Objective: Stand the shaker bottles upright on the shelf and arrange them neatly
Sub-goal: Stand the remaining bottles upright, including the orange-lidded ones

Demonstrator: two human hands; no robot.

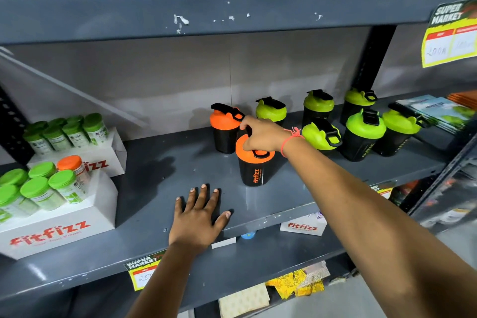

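On the left of the grey shelf [154, 168], two white boxes [51, 230] printed with red lettering are seen, and jars [36, 188] with green lids are stood on them, one jar having an orange lid. Near the front edge, the left hand [197, 217] is laid flat on the bare shelf, fingers spread, nothing held. Behind it, an orange-lidded shaker [225, 128] is stood upright toward the back. Just in front and to its right, a second orange shaker [254, 165] is stood upright, and its lid is gripped from above by the right hand [263, 137], fingers closed on the top. A pink thread [290, 138] is worn at that wrist. Further right, six green-lidded shakers [364, 134] are grouped in two rough rows; the front one nearest the wrist is tilted, the others appear upright. At the far right, flat packets [436, 111] are laid on the shelf, and a yellow price tag [449, 36] is fixed to the shelf above.
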